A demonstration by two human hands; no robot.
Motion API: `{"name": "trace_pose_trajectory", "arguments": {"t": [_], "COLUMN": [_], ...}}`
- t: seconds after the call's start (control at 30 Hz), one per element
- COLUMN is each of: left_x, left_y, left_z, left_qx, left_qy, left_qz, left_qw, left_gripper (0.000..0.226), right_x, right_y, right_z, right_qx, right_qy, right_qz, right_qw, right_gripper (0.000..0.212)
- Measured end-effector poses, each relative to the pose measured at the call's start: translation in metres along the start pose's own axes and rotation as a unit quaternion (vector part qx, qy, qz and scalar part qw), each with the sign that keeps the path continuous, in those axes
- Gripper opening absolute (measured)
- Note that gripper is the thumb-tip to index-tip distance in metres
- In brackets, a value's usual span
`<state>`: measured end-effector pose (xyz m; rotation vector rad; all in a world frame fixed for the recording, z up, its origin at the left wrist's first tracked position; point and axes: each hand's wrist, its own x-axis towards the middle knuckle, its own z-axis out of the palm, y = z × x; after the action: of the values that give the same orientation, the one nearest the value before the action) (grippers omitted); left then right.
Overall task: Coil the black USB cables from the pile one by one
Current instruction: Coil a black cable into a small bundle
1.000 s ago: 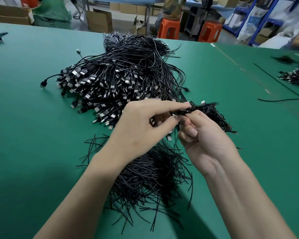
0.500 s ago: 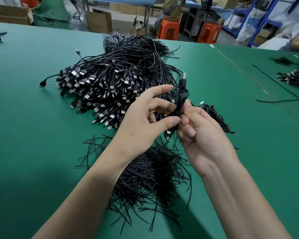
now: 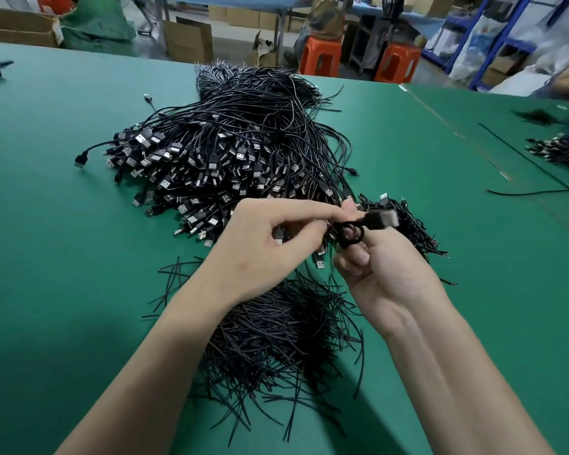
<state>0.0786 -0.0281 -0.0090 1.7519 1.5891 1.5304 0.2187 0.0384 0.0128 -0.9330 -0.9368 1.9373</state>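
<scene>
Holding a small coil over the bench, we note three risks, ranked by the size of what is involved. First, the main pile (image 3: pixel 230 152) of uncoiled black USB cables lies just beyond the hands. A trailing end could snag it and drag neighbouring cables out. Second, the heap of short black strands (image 3: pixel 276 330) sits under our wrists on the near side, and a dropped coil could tangle in it.

Third is the coil (image 3: pixel 350 233) itself. Our left hand (image 3: pixel 270 244) pinches it between thumb and forefinger, our right hand (image 3: pixel 385 270) curls its fingers around the loop from below, and the blurred plug (image 3: pixel 383 220) juts right. We judge that a slackened pinch would let the loop spring open.

Finished bundles (image 3: pixel 411 228) lie just right of the hands. The green table (image 3: pixel 63 257) is wide. Beyond its far edge stand blue shelving (image 3: pixel 493 34), a cardboard box (image 3: pixel 188 41) and orange stools (image 3: pixel 321 57).
</scene>
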Motion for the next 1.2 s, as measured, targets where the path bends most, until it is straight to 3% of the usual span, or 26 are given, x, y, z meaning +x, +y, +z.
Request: {"name": "trace_pose_trajectory", "arguments": {"t": [0.2,0.33,0.43,0.6,0.7,0.83,1.0,1.2], "left_x": [0.004,0.003,0.002,0.003,0.002,0.001,0.001,-0.002], "left_y": [-0.002,-0.005,-0.005,-0.003,-0.005,-0.009,-0.007,-0.005], "left_z": [0.007,0.012,0.012,0.005,0.005,0.006,0.011,0.014], "left_qx": [-0.076,-0.125,-0.034,0.134,0.149,0.127,0.107,0.044], "left_qy": [0.007,0.045,0.045,0.049,0.055,0.034,0.057,0.026], "left_qz": [-0.064,-0.093,-0.049,0.108,0.139,0.155,0.143,0.074], "left_qw": [0.995,0.987,0.997,0.984,0.977,0.979,0.982,0.996], "left_gripper": [0.003,0.040,0.048,0.024,0.024,0.036,0.040,0.033], "right_x": [0.000,0.001,0.003,0.004,0.001,0.001,-0.001,0.006], "right_y": [0.003,0.004,0.005,0.004,0.002,0.001,0.006,-0.009], "right_z": [-0.002,-0.002,-0.003,-0.004,-0.005,-0.008,-0.016,-0.028], "right_qx": [-0.026,-0.017,0.002,0.036,0.054,0.074,-0.101,-0.261], "right_qy": [-0.002,0.003,-0.003,-0.007,-0.008,0.011,-0.020,0.020], "right_qz": [-0.027,-0.033,-0.008,0.048,0.085,0.111,-0.004,-0.131], "right_qw": [0.999,0.999,1.000,0.998,0.995,0.991,0.995,0.956], "right_gripper": [0.025,0.028,0.027,0.024,0.020,0.038,0.019,0.013]}}
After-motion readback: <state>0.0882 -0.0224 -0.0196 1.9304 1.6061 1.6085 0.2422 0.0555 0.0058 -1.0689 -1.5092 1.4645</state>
